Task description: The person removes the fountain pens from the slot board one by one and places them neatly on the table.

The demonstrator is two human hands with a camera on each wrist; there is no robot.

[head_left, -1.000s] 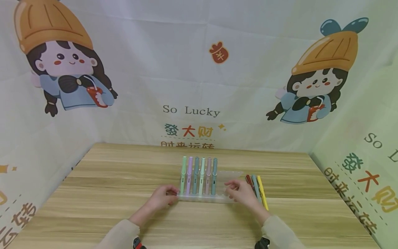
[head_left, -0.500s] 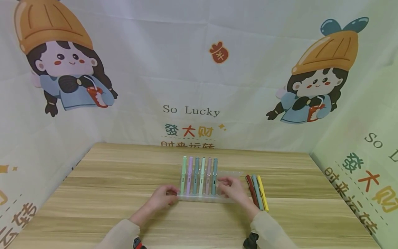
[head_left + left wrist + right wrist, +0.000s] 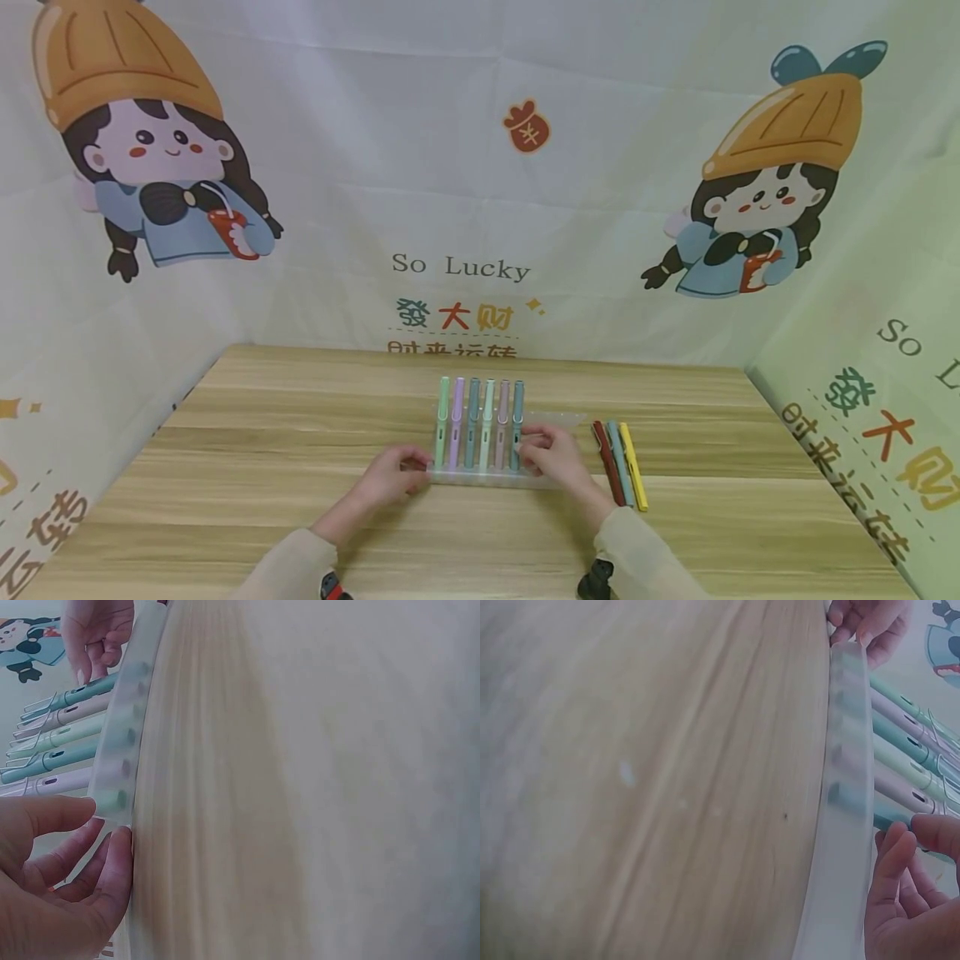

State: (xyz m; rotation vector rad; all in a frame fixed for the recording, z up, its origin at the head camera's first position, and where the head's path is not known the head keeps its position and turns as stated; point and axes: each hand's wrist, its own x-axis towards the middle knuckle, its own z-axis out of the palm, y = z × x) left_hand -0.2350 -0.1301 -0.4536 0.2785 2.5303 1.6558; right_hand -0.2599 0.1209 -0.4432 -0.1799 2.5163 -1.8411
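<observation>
Six-slot-like row aside, several pastel pens [image 3: 488,425] stand side by side in a clear plastic pen holder [image 3: 480,477], their clips facing forward. My left hand [image 3: 397,475] grips the holder's left end, thumb beside the light green pen [image 3: 111,800] and fingers curled at the end wall. At the other end of the row, my right hand [image 3: 553,457] pinches the lower barrel of the rightmost teal pen [image 3: 517,417] between thumb and index finger. That pen's foot [image 3: 847,796] shows through the frosted holder wall.
Right of the holder, a dark red pen [image 3: 610,467], a grey-blue pen [image 3: 621,467] and a yellow pen [image 3: 634,468] lie on the wooden table [image 3: 300,417]. A printed cloth [image 3: 337,208] hangs behind and at the sides.
My right hand has moved left from the holder's right part to the rightmost teal pen and now pinches it. The left hand has stayed on the holder's left end.
</observation>
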